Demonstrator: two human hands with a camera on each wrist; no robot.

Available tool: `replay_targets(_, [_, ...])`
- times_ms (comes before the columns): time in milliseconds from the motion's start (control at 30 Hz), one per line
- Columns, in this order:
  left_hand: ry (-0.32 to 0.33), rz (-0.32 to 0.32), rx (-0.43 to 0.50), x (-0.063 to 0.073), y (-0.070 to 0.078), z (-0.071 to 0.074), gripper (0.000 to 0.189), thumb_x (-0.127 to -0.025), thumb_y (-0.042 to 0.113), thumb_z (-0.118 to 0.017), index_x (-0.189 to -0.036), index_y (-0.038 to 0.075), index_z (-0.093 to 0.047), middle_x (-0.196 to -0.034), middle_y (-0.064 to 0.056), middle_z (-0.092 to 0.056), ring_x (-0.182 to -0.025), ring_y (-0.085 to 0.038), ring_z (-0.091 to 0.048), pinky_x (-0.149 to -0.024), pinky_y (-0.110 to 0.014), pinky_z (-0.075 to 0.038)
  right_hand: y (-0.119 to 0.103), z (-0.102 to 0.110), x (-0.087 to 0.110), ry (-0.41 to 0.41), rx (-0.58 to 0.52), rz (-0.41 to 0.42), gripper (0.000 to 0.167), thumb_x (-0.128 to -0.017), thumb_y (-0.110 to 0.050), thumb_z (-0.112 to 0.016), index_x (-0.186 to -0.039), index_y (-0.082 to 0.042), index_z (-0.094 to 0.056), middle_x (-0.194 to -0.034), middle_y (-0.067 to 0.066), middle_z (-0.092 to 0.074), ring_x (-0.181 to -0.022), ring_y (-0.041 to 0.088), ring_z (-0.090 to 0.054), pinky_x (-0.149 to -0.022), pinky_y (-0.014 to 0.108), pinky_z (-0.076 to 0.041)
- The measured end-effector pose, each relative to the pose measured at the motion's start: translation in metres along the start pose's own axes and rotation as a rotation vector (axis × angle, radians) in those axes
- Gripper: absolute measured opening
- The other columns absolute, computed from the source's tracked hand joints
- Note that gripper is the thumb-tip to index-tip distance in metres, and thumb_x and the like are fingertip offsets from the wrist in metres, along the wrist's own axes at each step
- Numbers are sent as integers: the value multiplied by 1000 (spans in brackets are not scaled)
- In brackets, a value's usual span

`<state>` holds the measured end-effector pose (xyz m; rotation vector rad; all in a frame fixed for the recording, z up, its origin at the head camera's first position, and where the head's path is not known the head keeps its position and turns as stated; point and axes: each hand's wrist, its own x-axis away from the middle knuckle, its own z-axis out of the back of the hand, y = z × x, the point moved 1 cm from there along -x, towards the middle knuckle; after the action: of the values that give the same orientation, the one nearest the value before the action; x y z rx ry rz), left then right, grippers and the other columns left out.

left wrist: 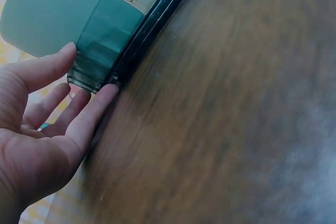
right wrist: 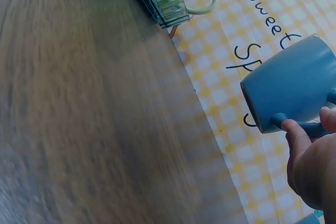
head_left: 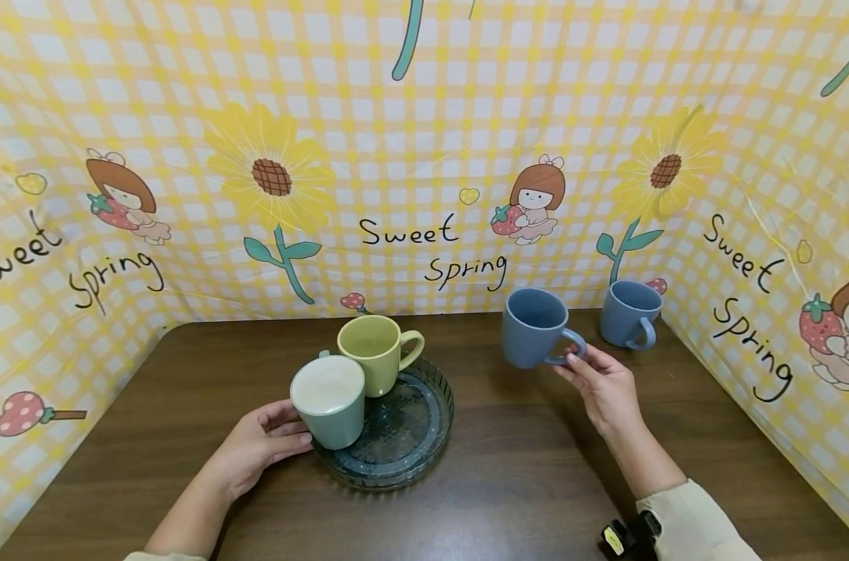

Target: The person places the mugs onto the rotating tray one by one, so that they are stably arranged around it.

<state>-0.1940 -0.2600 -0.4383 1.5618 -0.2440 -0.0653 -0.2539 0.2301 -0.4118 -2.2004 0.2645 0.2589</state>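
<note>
In the head view my right hand pinches the handle of a blue mug and holds it upright above the table. The right wrist view also shows that mug, with thumb and fingers on its handle. At the left, my left hand grips the edge of a round dark-green glass tray. The thumb is at the tray's rim and a finger low on its side in the left wrist view. On the tray stand a teal mug with a pale inside and a yellow-green mug.
A second blue mug stands at the table's back right corner. The brown wooden table meets a checked yellow cloth that rises behind it and on both sides.
</note>
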Motion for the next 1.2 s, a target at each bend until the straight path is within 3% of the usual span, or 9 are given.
replay_targets(167, [26, 8, -102, 0, 1, -1, 70, -85, 4, -75, -144, -7, -37, -137, -18, -52, -120, -19, -53, -89, -28, -53, 0, -2, 1, -21, -5, -8, 32, -91, 22, -50, -96, 3, -75, -88, 10, -71, -85, 18, -69, -77, 38, -59])
replay_targets(300, [14, 5, -120, 1, 2, -2, 75, -85, 5, -75, -147, -6, -34, -143, -19, -45, -128, -26, -47, -90, -27, -52, 0, -4, 3, -29, 6, -21, 31, -91, 21, -51, -96, 2, -75, -88, 10, -71, -85, 18, -69, -78, 38, -59])
replay_targets(667, [-1, -6, -111, 1, 3, -2, 74, -82, 3, -78, -144, -6, -38, -137, -14, -52, -120, -18, -53, -89, -30, -54, 3, -11, 8, -61, 29, -45, 37, -92, 20, -49, -94, -5, -77, -88, 7, -71, -85, 18, -69, -78, 37, -59])
replay_targets(1200, [-12, 3, -23, 3, 1, 1, 62, -82, -2, -76, -137, -7, -46, -124, -8, -60, -112, -12, -58, -87, -35, -55, 7, -23, 13, -108, 34, -95, 35, -93, 18, -50, -95, -4, -76, -90, 9, -70, -86, 20, -69, -79, 38, -59])
